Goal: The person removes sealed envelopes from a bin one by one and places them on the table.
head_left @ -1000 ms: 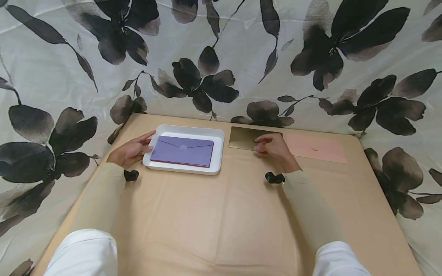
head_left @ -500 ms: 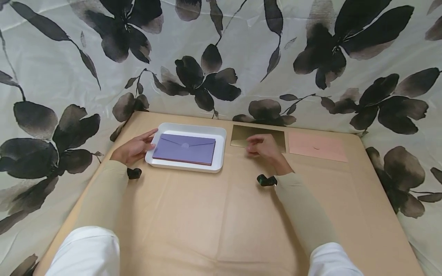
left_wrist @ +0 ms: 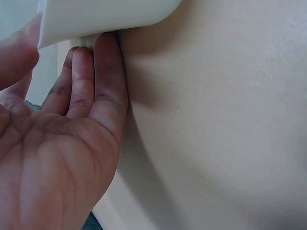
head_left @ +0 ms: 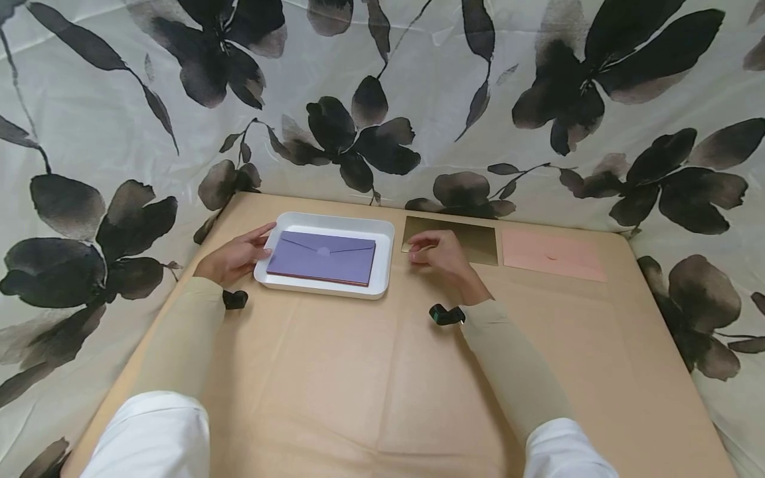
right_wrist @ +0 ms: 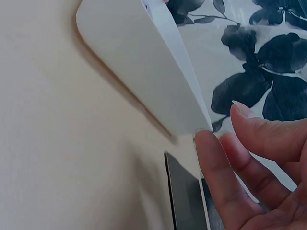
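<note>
A white tray (head_left: pixel 382 265) stands at the back left of the table with a purple envelope (head_left: pixel 323 259) lying flat in it. A reddish edge shows beneath that envelope. My left hand (head_left: pixel 236 255) holds the tray's left side, thumb at the rim (left_wrist: pixel 43 38) and fingers tucked low under the wall. Right of the tray lies a flat gold envelope (head_left: pixel 472 239). My right hand (head_left: pixel 439 255) is over its left end, near the corner. In the right wrist view the fingertips meet a thin edge of the gold envelope (right_wrist: pixel 184 191), with the thumb held apart.
A pink envelope (head_left: pixel 552 255) lies right of the gold one. The tan-covered table (head_left: pixel 382 372) runs back to a floral cloth (head_left: pixel 454 86) hanging behind it. Each wrist carries a small black camera (head_left: pixel 445 314).
My right hand has slid left along the gold envelope from its middle to its left end. The left hand stays at the tray, and the head view has shifted slightly.
</note>
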`<state>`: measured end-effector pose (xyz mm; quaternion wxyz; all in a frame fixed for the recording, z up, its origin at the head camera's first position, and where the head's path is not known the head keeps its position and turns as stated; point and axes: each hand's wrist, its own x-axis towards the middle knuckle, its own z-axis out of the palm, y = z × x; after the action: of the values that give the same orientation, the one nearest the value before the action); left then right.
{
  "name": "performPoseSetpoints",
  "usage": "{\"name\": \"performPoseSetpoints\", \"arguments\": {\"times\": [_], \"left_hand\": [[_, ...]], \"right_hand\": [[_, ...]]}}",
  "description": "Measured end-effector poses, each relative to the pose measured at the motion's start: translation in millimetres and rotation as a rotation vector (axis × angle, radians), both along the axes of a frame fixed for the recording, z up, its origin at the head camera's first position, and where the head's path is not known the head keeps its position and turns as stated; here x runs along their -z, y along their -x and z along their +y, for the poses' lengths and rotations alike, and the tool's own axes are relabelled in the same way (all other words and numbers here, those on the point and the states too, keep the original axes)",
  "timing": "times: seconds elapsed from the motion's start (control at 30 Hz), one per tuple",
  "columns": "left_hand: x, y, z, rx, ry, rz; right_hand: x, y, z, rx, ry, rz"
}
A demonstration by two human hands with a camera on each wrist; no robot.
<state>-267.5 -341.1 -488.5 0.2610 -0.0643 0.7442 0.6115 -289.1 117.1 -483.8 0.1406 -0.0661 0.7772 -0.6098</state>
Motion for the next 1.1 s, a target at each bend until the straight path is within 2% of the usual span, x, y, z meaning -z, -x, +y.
{"name": "performPoseSetpoints", "arguments": {"times": [0.23, 0.43, 0.67, 0.87, 1.1], "left_hand": [[-1.5, -2.8, -3, 0.005, 0.006, -0.005], [-2.4, -0.9, -1, 0.013, 0.016, 0.002], [-2.2, -1.5, 0, -0.023, 0.005, -0.028], [-2.1, -1.3, 0, -0.013, -0.001, -0.006], [-2.2, -2.2, 0, -0.01, -0.001, -0.006]], "right_hand": [[0.7, -2.9, -15, -0.011, -0.012, 0.029], [-0.2, -6.8, -25, -0.006, 0.0, 0.032], [-5.1, -10.0, -42, -0.028, 0.045, 0.018], [-7.9, -11.5, -52, -0.03, 0.052, 0.02], [-9.8, -12.9, -63, -0.046, 0.019, 0.025]]}}
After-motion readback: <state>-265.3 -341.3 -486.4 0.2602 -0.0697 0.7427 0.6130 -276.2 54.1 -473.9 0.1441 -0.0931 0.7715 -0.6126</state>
